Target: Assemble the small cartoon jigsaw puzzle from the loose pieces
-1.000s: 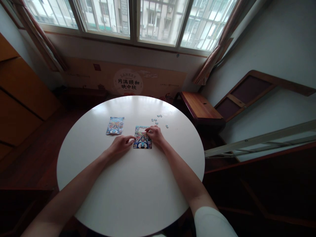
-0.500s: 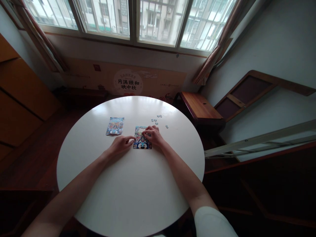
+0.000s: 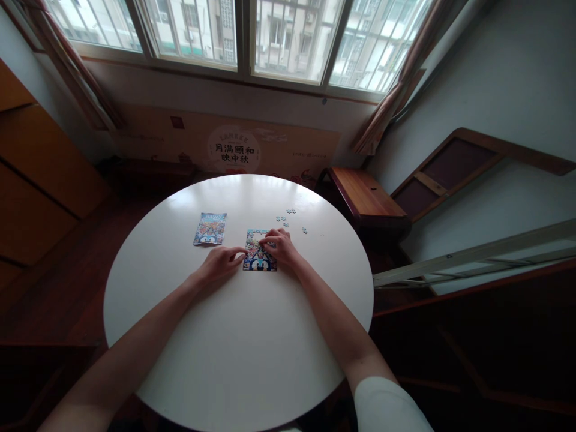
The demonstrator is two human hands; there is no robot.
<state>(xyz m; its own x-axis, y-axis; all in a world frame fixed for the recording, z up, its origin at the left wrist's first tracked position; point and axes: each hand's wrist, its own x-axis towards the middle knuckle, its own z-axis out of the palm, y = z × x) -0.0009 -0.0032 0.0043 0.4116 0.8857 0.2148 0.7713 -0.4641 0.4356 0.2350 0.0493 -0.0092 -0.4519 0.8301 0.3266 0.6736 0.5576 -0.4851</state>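
Observation:
A small, mostly assembled jigsaw puzzle (image 3: 260, 264) lies flat on the round white table (image 3: 234, 336), with a blue cartoon face along its near edge. Pale gaps show in its upper part. At its left edge is my left hand (image 3: 219, 263), thumb and forefinger curled together with their tips holding that edge. My right hand (image 3: 281, 245) reaches over the upper right of the puzzle. Its fingers are pinched on what looks like a puzzle piece, mostly hidden by the fingertips. Several loose puzzle pieces (image 3: 285, 225) lie beyond my right hand.
A colourful printed packet (image 3: 210, 229) with a similar picture lies left of the puzzle. Past the table's right side stand a wooden bench (image 3: 366, 192) and a pale metal rail (image 3: 472, 255). A barred window (image 3: 292, 42) fills the far wall.

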